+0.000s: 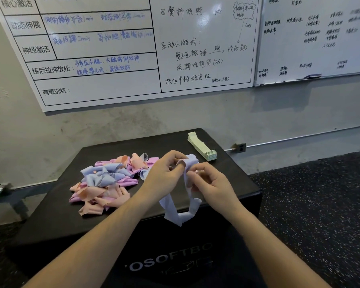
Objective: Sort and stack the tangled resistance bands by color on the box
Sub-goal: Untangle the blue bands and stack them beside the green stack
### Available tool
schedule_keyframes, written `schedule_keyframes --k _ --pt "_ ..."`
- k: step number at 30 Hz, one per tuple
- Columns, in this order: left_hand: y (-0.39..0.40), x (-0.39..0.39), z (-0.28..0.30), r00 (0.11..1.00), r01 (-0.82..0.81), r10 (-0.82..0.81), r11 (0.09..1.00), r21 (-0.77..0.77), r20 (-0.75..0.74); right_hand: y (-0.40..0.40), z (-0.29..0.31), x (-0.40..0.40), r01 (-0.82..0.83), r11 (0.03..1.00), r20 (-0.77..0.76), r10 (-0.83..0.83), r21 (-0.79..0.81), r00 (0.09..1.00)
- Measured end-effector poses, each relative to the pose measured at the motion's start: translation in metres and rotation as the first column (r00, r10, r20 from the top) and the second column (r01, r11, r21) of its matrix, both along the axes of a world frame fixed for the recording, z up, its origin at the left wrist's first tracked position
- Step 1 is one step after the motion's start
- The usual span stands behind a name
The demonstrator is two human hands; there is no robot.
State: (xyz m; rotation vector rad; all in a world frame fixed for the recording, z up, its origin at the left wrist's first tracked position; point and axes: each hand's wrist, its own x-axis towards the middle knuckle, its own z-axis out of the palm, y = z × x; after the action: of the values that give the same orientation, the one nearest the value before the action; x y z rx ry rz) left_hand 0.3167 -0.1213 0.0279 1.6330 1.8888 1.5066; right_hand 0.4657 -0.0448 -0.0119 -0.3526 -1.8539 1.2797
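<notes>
Left hand [164,173] and right hand [211,181] both pinched upper part of pale lavender band [175,210]; its loop hung twisted over front edge of black box [227,175]. Tangled pile [108,181] of pink, peach, lavender bands lay on box top, left of hands. Neat green stack [202,146] sat at far right corner. Whiteboards [112,48] on wall behind.

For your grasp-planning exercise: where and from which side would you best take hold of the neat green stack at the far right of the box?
Grip the green stack across its narrow width near the middle, coming from above. It lies flat and long on the box, both long edges free, so fingers can pinch all layers together. Both hands currently hold a lilac band.
</notes>
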Motion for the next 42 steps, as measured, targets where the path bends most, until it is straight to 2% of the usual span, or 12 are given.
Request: schedule_keyframes --k 5,11,15,18,19,23,25,30,33,37,39,42 --pt "-0.003 0.001 0.005 0.993 0.074 -0.069 0.996 -0.052 0.1 0.004 0.0 -0.005 0.022 0.999 -0.049 -0.025 -0.044 0.999" --pt "-0.007 -0.001 0.004 0.97 0.08 -0.074 0.997 -0.016 0.233 0.021 0.021 -0.004 0.097 0.987 -0.084 -0.108 -0.129 0.991" --pt "-0.01 -0.001 0.002 0.972 0.104 -0.09 0.993 -0.051 0.219 0.023 0.034 -0.007 0.005 0.969 -0.156 -0.045 -0.246 0.987" --pt "-0.01 0.008 0.002 0.909 0.188 -0.16 0.982 -0.035 0.386 0.02 0.043 -0.012 -0.046 0.971 -0.181 0.003 -0.234 0.983" --pt "-0.01 0.011 0.001 0.9 0.199 -0.176 0.98 -0.016 0.398 0.019 0.045 -0.014 -0.046 0.974 -0.179 0.006 -0.222 0.984" --pt "-0.008 0.01 -0.009 0.955 0.152 -0.142 0.988 -0.021 0.261 0.015 0.048 -0.016 -0.015 0.982 -0.166 -0.017 -0.191 0.986" --pt "-0.007 0.009 -0.014 0.946 0.138 -0.125 0.99 -0.023 0.301 0.013 0.048 -0.015 -0.025 0.981 -0.158 -0.007 -0.194 0.987" --pt "-0.006 0.015 -0.018 0.871 0.15 -0.143 0.988 0.023 0.47 0.007 0.031 -0.008 -0.012 0.976 -0.046 0.002 -0.216 0.999" --pt "-0.003 0.015 -0.018 0.842 0.087 -0.088 0.996 0.027 0.532 0.01 0.011 0.006 -0.061 0.965 0.018 0.068 -0.256 0.997" --pt "0.002 0.011 -0.015 0.735 0.031 -0.06 0.998 0.055 0.675 0.015 -0.012 0.02 -0.101 0.96 0.171 0.149 -0.261 0.974" --pt "0.005 0.011 -0.012 0.717 0.031 -0.061 0.998 0.055 0.695 0.016 -0.02 0.019 -0.015 0.964 0.154 0.058 -0.266 0.986" --pt "0.007 0.015 -0.01 0.646 0.06 -0.077 0.997 0.05 0.759 0.016 -0.023 0.017 0.207 0.954 0.069 -0.197 -0.218 0.978"
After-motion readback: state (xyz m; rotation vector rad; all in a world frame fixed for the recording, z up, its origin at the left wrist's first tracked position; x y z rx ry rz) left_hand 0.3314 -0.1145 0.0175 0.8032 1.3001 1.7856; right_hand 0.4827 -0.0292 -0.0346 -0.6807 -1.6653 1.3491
